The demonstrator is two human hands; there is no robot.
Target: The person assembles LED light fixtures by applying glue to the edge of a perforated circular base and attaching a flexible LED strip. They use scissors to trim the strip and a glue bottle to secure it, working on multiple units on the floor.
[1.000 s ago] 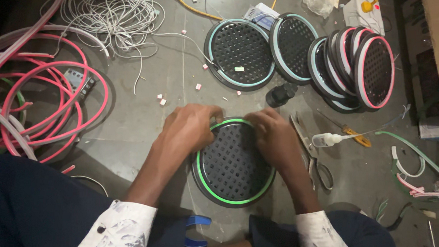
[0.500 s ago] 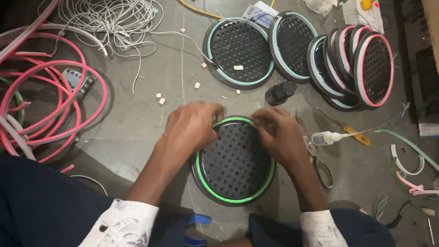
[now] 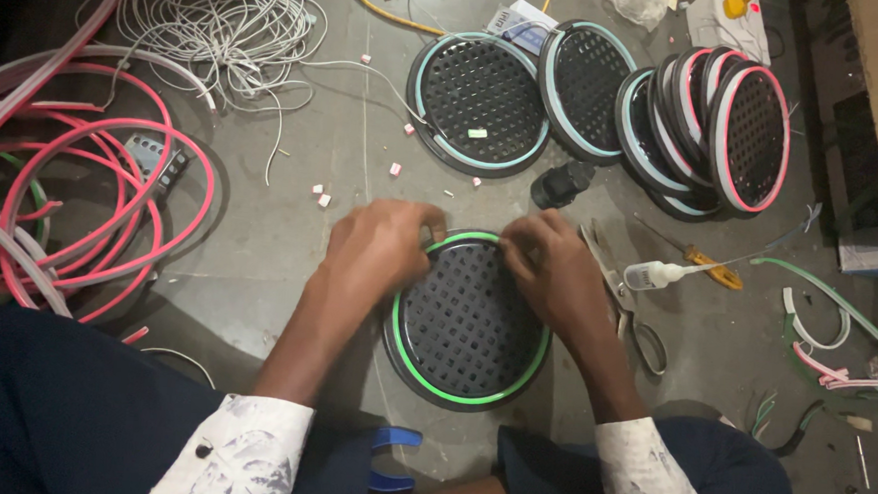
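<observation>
A round black perforated disc (image 3: 467,324) lies flat on the grey floor in front of me, with a green flexible strip (image 3: 512,381) seated around its rim. My left hand (image 3: 379,249) presses on the upper left of the rim, fingers pinching the green strip. My right hand (image 3: 548,263) pinches the strip at the upper right. The strip's two ends are hidden under my fingers at the top of the disc.
Finished discs with pale blue and pink rims (image 3: 482,104) (image 3: 750,133) lie and lean at the back. Pink strip coils (image 3: 81,208) and white wire (image 3: 210,25) sit left. Scissors (image 3: 626,307), a glue bottle (image 3: 658,276), a black plug (image 3: 560,185) and strip offcuts (image 3: 825,337) lie right.
Both hands stay on the top of the disc's rim; the right hand's fingers have shifted slightly along the green strip toward the left hand. The disc has not moved.
</observation>
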